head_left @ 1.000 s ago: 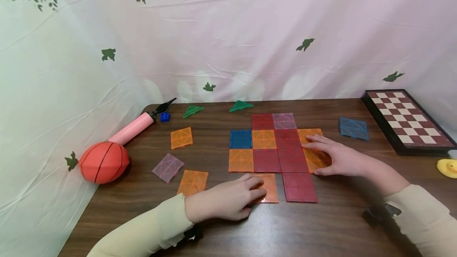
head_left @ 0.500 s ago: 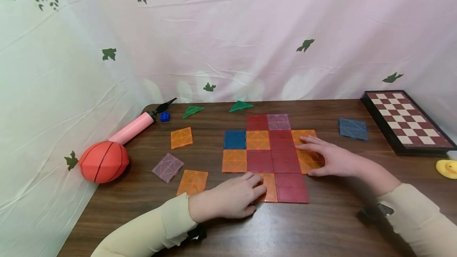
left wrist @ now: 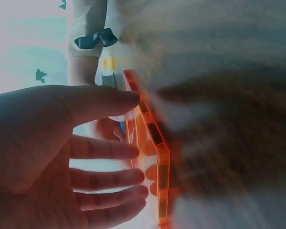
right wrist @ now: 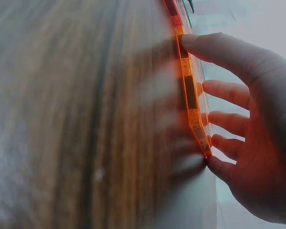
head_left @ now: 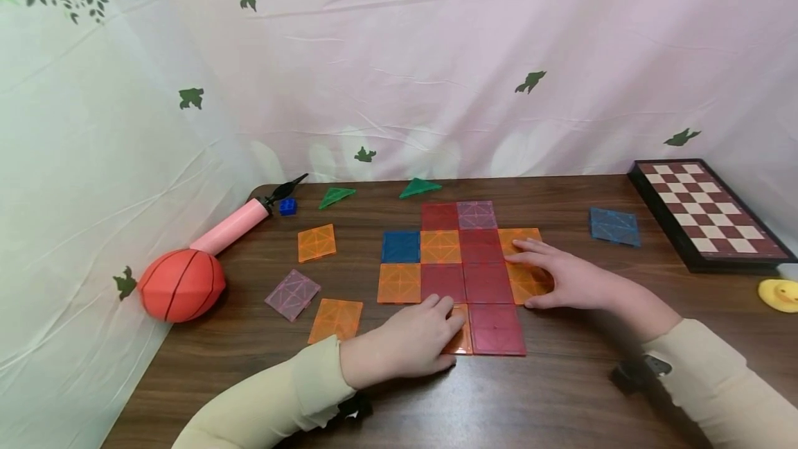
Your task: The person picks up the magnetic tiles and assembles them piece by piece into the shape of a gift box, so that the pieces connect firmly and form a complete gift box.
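Note:
Translucent square magnetic tiles lie flat and joined on the dark wood table. My left hand (head_left: 408, 341) touches an orange tile (head_left: 461, 345) in the near row with its fingertips on top, the thumb by the near edge. That tile meets a red tile (head_left: 497, 330) on its right. My right hand (head_left: 576, 279) spreads over the right-hand orange tiles (head_left: 519, 235), fingertips on top and thumb by the near edge. Red tiles, a purple tile (head_left: 476, 215), a blue tile (head_left: 401, 247) and orange ones fill the rest. Both wrist views show fairly straight fingers touching the orange tile (right wrist: 193, 114).
At left lie two loose orange tiles (head_left: 316, 243), a purple one (head_left: 293, 294), a red ball (head_left: 182, 285) and a pink pump (head_left: 231, 227). Green triangles (head_left: 420, 188) sit at the back. A loose blue tile (head_left: 614, 226), a checkered board (head_left: 713, 210) and a yellow duck (head_left: 779, 294) are at right.
The joined block has slid left with my right hand. The gap between the near red tile and the orange tile under my left hand has closed. My left hand has shifted slightly right.

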A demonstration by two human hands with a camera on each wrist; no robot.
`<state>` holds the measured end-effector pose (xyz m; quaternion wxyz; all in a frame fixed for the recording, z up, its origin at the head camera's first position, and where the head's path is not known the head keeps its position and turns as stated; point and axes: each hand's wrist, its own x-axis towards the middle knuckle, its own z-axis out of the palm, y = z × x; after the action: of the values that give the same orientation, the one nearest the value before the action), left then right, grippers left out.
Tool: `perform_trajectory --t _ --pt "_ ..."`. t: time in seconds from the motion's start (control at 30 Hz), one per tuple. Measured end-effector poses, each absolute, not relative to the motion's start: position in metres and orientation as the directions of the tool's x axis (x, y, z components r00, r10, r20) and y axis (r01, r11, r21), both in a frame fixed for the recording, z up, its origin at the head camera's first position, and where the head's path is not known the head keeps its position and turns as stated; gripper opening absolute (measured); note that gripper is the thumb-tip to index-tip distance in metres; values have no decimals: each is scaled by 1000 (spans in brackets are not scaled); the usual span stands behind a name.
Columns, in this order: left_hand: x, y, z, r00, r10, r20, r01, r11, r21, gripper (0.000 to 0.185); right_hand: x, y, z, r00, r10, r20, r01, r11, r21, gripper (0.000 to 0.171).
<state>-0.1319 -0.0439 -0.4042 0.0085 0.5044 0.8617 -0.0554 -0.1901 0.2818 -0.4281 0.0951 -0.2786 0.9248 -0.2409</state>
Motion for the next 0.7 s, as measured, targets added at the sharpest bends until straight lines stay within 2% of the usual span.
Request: perform_trajectory --t 0.17,0.3,0.47,0.7 --pt "-135 -32 -406 -483 873 -69 873 473 -120 66 -189 281 -428 -835 -550 -8 -468 718 -516 76" --pt "-140 -22 -408 -471 877 -93 879 457 -136 77 -185 283 -425 -892 -451 34 -403 758 -514 71" --pt "-143 -17 -415 -450 889 -84 885 432 -175 71 -177 284 -419 -965 -262 -30 -206 819 -535 66" --pt "-144 -15 -417 -415 909 -40 889 396 -230 56 -173 274 -417 -982 -171 -84 -65 715 -696 50"
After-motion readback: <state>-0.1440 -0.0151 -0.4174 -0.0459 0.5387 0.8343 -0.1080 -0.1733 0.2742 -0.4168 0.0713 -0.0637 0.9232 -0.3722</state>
